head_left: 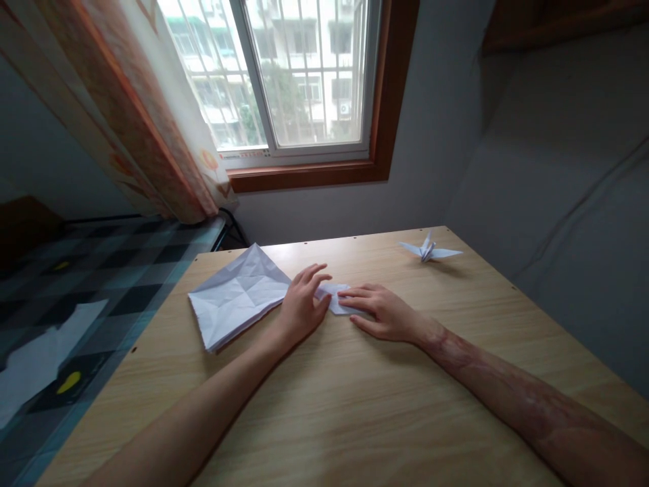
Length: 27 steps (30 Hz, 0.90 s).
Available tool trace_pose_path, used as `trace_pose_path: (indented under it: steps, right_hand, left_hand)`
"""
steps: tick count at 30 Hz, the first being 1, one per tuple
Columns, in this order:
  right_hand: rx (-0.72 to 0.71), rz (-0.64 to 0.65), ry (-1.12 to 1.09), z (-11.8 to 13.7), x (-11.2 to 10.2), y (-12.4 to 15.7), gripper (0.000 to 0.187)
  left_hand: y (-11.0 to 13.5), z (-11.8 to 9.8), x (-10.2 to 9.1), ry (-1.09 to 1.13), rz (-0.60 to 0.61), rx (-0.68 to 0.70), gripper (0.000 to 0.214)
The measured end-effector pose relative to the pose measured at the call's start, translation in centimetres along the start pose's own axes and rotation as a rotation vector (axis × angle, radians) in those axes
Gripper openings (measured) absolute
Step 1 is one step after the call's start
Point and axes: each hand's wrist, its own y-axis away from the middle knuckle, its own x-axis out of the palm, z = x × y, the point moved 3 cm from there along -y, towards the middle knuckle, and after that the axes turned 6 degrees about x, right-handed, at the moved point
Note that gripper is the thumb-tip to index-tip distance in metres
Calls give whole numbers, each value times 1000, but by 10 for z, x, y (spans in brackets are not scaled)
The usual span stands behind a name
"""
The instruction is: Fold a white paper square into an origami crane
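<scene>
A small folded piece of white paper (341,306) lies flat on the wooden table (314,406), partly covered by both hands. My left hand (305,301) rests at its left end, thumb on the paper and the other fingers apart and raised. From the right, my right hand (380,312) lies over the other end with its fingers stretched out flat. Beside my left hand is a stack of creased white paper sheets (243,294). A finished paper crane (427,251) with spread wings stands near the table's far right corner.
Left of the table is a bed with a checked cover (126,270), and white paper (51,358) lies on it. A patterned curtain (152,115) hangs by the barred window (309,74). Walls stand behind and to the right.
</scene>
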Motion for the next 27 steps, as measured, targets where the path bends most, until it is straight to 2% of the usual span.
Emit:
trace_pose_path:
  steps: [2,5,7,11,20,24,27]
  right_hand:
    - [24,-49,52,-2,2,0,41]
    - [43,-121,126,-4,2,1,36]
    - [42,-147,161,-5,2,1,36]
    - [42,-162,167,-6,0,2,32]
    - [40,-189,96,-10,1,2,5]
    - [56,-191,82,-13,3,1,15]
    - [87,-183,65,-16,4,1,11]
  left_hand:
    - [0,-6,-1,-34,98,65,19]
    - [0,-15,-1,24,209,120,21]
    - [1,-19,-2,26,238,146,23]
    - [0,-17,-2,-13,234,165,20]
    - [-1,-18,-4,-52,244,229,23]
    - [-1,-15,-3,-28,252,193,21]
    - [-1,-12,-1,38,253,143,17]
